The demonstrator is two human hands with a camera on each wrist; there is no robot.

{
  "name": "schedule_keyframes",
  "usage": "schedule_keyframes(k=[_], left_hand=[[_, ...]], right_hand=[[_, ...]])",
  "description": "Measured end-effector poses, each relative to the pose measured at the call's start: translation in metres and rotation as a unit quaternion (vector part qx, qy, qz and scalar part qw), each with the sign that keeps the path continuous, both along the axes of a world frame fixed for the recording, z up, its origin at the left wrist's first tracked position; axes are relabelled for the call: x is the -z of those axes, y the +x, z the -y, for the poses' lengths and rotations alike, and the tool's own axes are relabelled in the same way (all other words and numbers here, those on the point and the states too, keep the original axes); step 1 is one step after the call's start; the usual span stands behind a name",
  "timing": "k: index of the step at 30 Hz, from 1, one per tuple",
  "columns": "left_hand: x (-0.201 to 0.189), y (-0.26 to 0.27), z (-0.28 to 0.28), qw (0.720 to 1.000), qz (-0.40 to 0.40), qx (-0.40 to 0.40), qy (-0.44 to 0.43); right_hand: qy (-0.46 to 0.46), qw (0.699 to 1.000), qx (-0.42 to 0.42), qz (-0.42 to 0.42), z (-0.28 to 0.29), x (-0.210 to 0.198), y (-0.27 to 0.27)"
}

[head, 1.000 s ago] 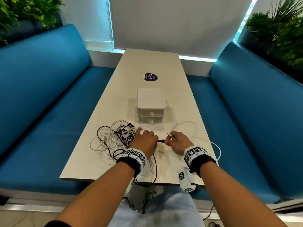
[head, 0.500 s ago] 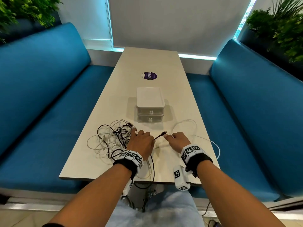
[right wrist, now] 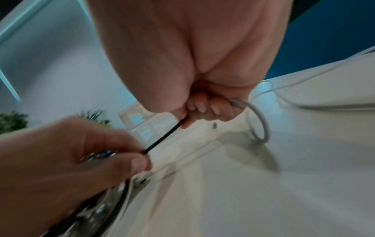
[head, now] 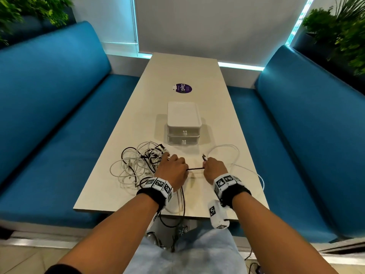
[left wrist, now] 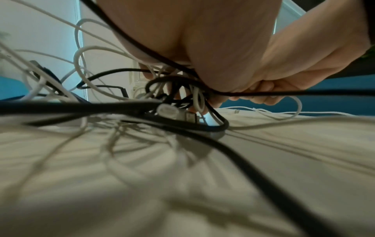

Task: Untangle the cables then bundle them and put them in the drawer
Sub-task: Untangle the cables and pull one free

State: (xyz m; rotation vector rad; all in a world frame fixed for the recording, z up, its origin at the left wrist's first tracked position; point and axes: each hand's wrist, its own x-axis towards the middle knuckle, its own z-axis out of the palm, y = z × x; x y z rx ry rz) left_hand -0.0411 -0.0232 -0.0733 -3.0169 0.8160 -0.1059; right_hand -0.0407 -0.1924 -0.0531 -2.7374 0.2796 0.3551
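Black cable (head: 195,169) stretched taut between both hands, long axis running straight across the table (head: 185,72), parallel to its near edge, just in front of the drawer unit (head: 184,123). Left hand (head: 171,172), to the near left of the drawer unit, curled over the cable with thumb and finger pinching it; same pinch seen from the right wrist view (right wrist: 140,158). Right hand (head: 214,169), to the near right of the drawer unit, closed into a fist round the other end of that black stretch — and round a white cable (head: 227,153) too, whose plug tip (head: 204,156) sticks up out of the fist, pointing toward the drawer unit. White cable looping away to the right of the drawer unit, then curving back along the table's right edge toward the near corner.

Tangle of black and white cables (head: 138,165) lying to the near left of the drawer unit, touching the left hand's fingers; from the left wrist view, loops bunched right under the palm (left wrist: 182,94). Black cable trailing from the left hand over the table's near edge. Drawer unit upright, two drawers stacked — both closed, knobs facing the person.
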Motion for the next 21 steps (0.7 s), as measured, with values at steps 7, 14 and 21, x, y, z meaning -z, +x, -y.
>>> schedule_keyframes(k=[7, 14, 21], left_hand=[[-0.010, 0.002, 0.000, 0.999, 0.020, -0.005, 0.029], [-0.002, -0.008, 0.008, 0.996, 0.015, 0.052, 0.070], [0.000, -0.011, 0.009, 0.996, 0.025, 0.055, 0.062]], right_hand=[[-0.031, 0.998, 0.045, -0.003, 0.026, -0.001, -0.005], [0.185, 0.982, -0.019, 0.034, 0.003, -0.010, -0.012], [0.210, 0.966, -0.141, 0.053, -0.025, -0.018, -0.010]])
